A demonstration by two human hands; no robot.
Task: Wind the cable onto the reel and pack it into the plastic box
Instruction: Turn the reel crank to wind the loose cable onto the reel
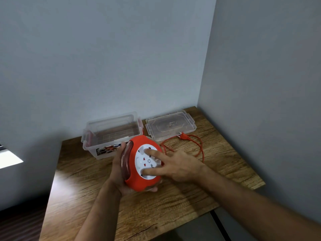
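An orange cable reel [139, 181] with a white socket face is held above the wooden table. My left hand [119, 169] cups it from behind and below. My right hand [177, 164] rests on the white face, with two fingers pressed into its recesses. An orange cable [199, 150] runs from the reel's right side in a loose loop over the table and ends in a plug [184, 136]. The clear plastic box [111, 134] stands open just behind the reel.
The box's clear lid [171, 126] lies flat to the right of the box, near the corner of two grey walls. The wooden table [97, 202] ends at the right and front edges, with floor below.
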